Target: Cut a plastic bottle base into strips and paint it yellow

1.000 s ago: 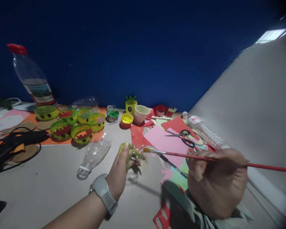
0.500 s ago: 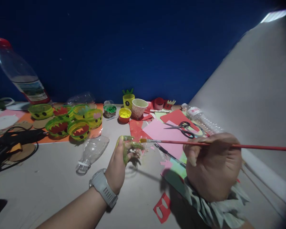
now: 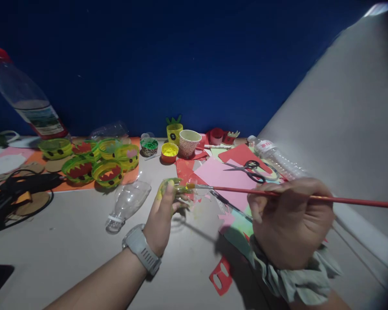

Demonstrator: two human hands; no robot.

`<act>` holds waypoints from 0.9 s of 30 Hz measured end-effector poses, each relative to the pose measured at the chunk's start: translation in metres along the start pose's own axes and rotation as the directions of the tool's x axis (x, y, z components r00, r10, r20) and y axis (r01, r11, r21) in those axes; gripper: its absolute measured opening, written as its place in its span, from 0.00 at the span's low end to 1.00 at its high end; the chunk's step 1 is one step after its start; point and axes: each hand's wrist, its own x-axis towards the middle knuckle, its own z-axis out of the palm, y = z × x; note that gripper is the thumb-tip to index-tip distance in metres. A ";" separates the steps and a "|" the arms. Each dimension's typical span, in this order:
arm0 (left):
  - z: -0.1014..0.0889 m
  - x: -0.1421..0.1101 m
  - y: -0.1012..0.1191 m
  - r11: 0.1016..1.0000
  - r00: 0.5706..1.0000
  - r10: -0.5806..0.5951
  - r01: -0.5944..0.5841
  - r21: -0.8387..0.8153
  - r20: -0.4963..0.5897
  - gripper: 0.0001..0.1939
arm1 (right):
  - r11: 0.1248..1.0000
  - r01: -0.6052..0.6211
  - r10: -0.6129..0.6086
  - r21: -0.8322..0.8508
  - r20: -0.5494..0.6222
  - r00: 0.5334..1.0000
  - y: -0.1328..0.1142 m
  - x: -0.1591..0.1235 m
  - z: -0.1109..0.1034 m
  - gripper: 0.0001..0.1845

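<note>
My left hand (image 3: 160,221), with a grey watch on its wrist, is closed round a clear plastic bottle piece (image 3: 178,186) smeared with yellow-green paint. The thumb presses on its near side; the other fingers are partly behind it. My right hand (image 3: 289,224) grips a long red paintbrush (image 3: 231,190), held almost level and pointing left. Its yellowish bristles meet or nearly meet the piece's right side; exact contact is unclear. Beyond my left hand stand a small cup of yellow paint (image 3: 170,150) and a cup of green paint (image 3: 149,147).
Left lie a cut clear bottle (image 3: 129,202), several yellow-green painted cups (image 3: 107,174) and a black glue gun (image 3: 32,185). Scissors (image 3: 248,169) rest on coloured paper at right, near a clear bottle (image 3: 280,159). A patterned paper cup (image 3: 189,144) stands at the back.
My left hand has turned the plastic piece, so its painted side shows more beside my thumb. The brush tip has shifted slightly left and up with it. The view has moved a little.
</note>
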 end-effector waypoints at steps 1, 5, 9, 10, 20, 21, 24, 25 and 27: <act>0.000 0.000 0.000 1.000 1.000 0.000 0.000 0.014 -0.006 0.24 | 1.000 -0.001 0.001 0.009 -0.002 1.000 0.001 0.000 0.000 0.11; 0.001 -0.003 0.001 0.999 1.000 -0.012 0.013 0.039 -0.029 0.25 | 1.000 -0.006 0.006 -0.018 -0.011 1.000 0.002 0.000 -0.001 0.10; 0.002 -0.003 0.002 0.998 0.999 -0.011 0.013 0.068 -0.033 0.26 | 0.999 -0.004 0.004 -0.032 -0.019 1.000 0.002 -0.001 -0.001 0.10; 0.001 -0.003 0.002 0.997 0.999 -0.007 0.010 0.073 -0.034 0.26 | 1.000 0.002 -0.003 -0.030 -0.021 1.000 0.003 0.000 -0.002 0.10; 0.001 -0.002 0.002 0.997 1.000 0.014 -0.012 0.075 -0.028 0.25 | 0.999 -0.031 0.030 -0.041 -0.006 1.000 0.004 0.001 -0.004 0.10; 0.002 -0.002 0.003 0.997 0.999 0.013 -0.011 0.076 -0.029 0.25 | 0.999 -0.030 0.030 -0.044 -0.001 1.000 0.004 0.001 -0.004 0.10; 0.000 -0.001 0.002 0.998 0.999 0.010 -0.007 0.058 -0.043 0.26 | 0.998 -0.028 0.028 -0.056 0.006 1.000 0.005 0.000 -0.005 0.10; 0.000 -0.001 0.001 0.999 0.999 0.008 -0.006 0.052 -0.052 0.27 | 0.998 -0.017 0.018 -0.066 0.002 1.000 0.006 0.001 -0.005 0.10; -0.002 0.000 -0.001 0.998 0.998 0.010 -0.007 0.056 -0.063 0.27 | 0.996 0.021 -0.022 -0.087 -0.011 1.000 0.006 0.002 -0.005 0.09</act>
